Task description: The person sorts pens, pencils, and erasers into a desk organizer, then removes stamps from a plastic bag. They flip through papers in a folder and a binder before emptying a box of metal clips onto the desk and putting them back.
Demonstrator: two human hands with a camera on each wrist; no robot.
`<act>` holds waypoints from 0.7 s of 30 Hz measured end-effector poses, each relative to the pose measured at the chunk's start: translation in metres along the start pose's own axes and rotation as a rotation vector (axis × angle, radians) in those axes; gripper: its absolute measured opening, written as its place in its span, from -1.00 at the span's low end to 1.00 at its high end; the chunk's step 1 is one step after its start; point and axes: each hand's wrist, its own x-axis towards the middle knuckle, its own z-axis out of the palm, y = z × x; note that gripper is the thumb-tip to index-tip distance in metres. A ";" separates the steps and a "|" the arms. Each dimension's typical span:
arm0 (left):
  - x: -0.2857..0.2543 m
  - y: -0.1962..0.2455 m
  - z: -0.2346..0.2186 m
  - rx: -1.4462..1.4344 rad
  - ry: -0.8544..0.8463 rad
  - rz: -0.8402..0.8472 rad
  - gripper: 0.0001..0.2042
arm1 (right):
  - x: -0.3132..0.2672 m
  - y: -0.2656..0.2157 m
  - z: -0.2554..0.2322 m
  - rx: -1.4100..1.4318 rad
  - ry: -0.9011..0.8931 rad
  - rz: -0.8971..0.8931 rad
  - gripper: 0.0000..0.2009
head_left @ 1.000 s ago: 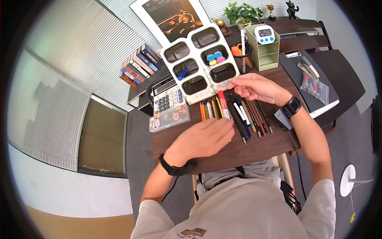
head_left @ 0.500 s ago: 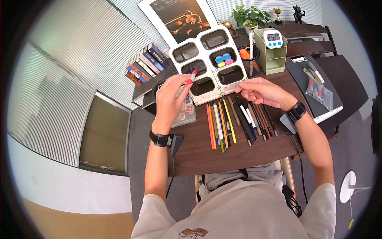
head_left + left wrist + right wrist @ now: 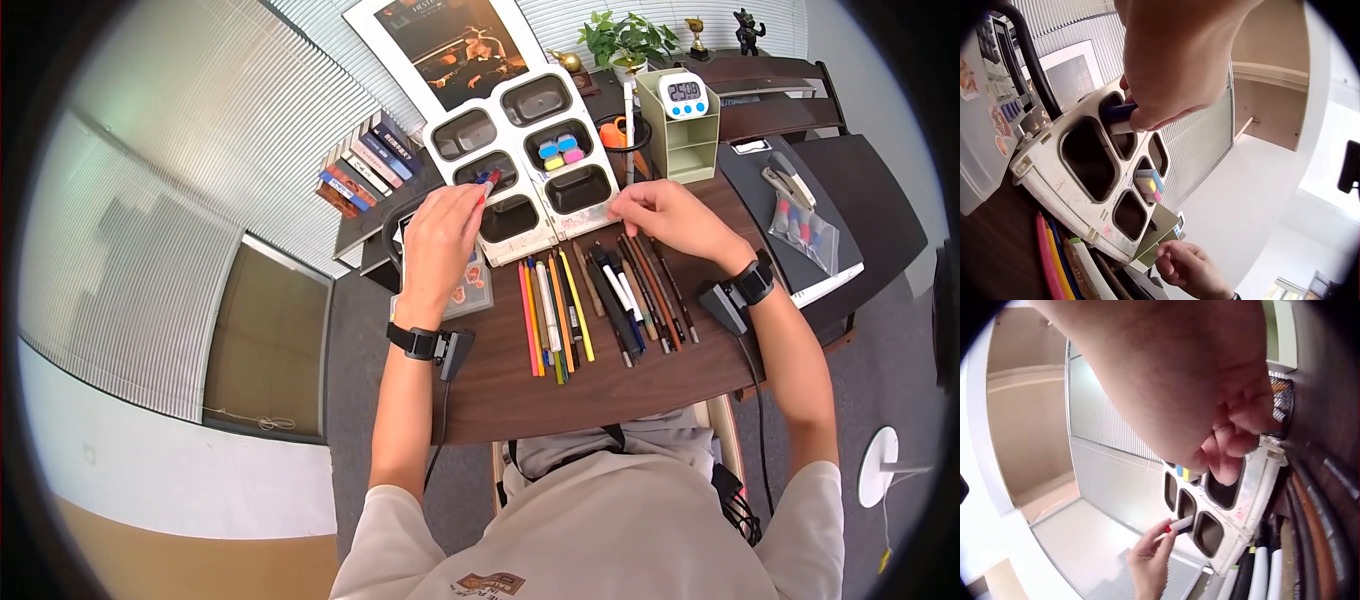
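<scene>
My left hand (image 3: 440, 235) pinches a white marker with a red end (image 3: 1179, 524) at the middle compartment of the organizer's left column. A blue marker (image 3: 1117, 112) sticks out of that compartment beside the fingertips. The white six-compartment organizer (image 3: 520, 245) stands tilted on the desk; colored sticky tabs (image 3: 560, 152) sit in its middle right compartment. Close to its lower right corner is my right hand (image 3: 685, 222), fingers loosely curled and holding nothing. In front, colored pencils and pens (image 3: 553, 315) lie beside darker pencils and markers (image 3: 640, 300).
A sticker-covered clear case (image 3: 470, 290) lies left of the pencils. Behind the organizer stands a framed picture (image 3: 460, 45). To the right are a mesh pen cup (image 3: 640, 160), a green holder (image 3: 690, 160) with a white timer (image 3: 684, 95), and a stapler (image 3: 790, 180) on a black folder (image 3: 835, 235).
My left hand has lifted the red-and-white marker from among the pencils and carried it up to the middle left compartment. The right hand has stayed near the organizer's corner, shifting slightly.
</scene>
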 end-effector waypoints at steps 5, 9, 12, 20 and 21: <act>0.001 0.001 0.000 0.023 -0.006 0.000 -0.76 | -0.006 0.003 -0.013 -0.658 0.145 -0.093 -0.63; 0.008 0.018 -0.011 0.048 0.108 -0.005 -0.77 | -0.014 -0.012 -0.021 -0.709 0.022 0.168 -0.57; -0.009 0.027 -0.030 -0.005 0.021 -0.061 -0.78 | -0.016 -0.010 -0.018 -0.475 -0.149 0.281 -0.51; -0.059 0.066 -0.039 -0.363 -0.662 -0.270 -0.74 | -0.016 -0.017 -0.007 -0.311 -0.273 0.340 -0.49; -0.064 0.067 -0.034 -0.377 -0.619 -0.226 -0.71 | -0.015 -0.015 -0.007 -0.286 -0.287 0.329 -0.49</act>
